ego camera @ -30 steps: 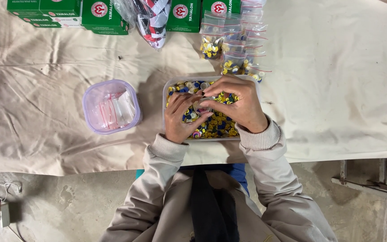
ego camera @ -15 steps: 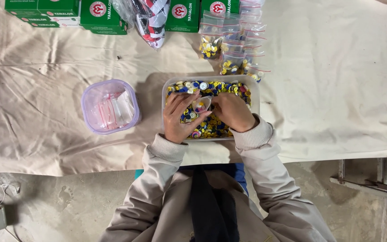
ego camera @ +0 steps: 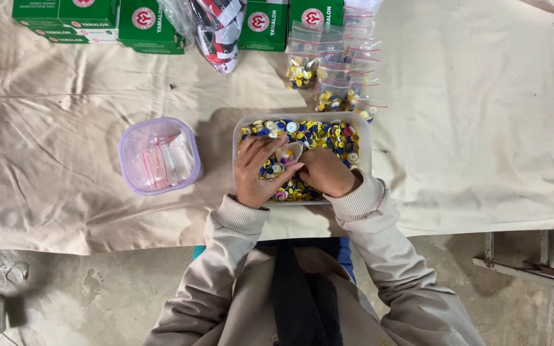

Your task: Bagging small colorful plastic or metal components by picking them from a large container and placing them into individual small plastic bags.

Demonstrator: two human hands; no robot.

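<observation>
Since a second ago the right hand [ego camera: 326,172] has drawn back toward the near rim of the clear rectangular button tub [ego camera: 365,134]. Its fingers curl shut; with the left hand [ego camera: 259,172] they pinch a small clear bag [ego camera: 288,154]. Left, a lilac tub [ego camera: 131,140] holds zip bags. Beyond, filled bags [ego camera: 338,86], then four green boxes [ego camera: 145,25].

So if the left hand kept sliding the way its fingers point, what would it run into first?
The left hand points up and right across the buttons, so it would likely first meet the small clear bag pinched between both hands, then the tub's far wall.
</observation>
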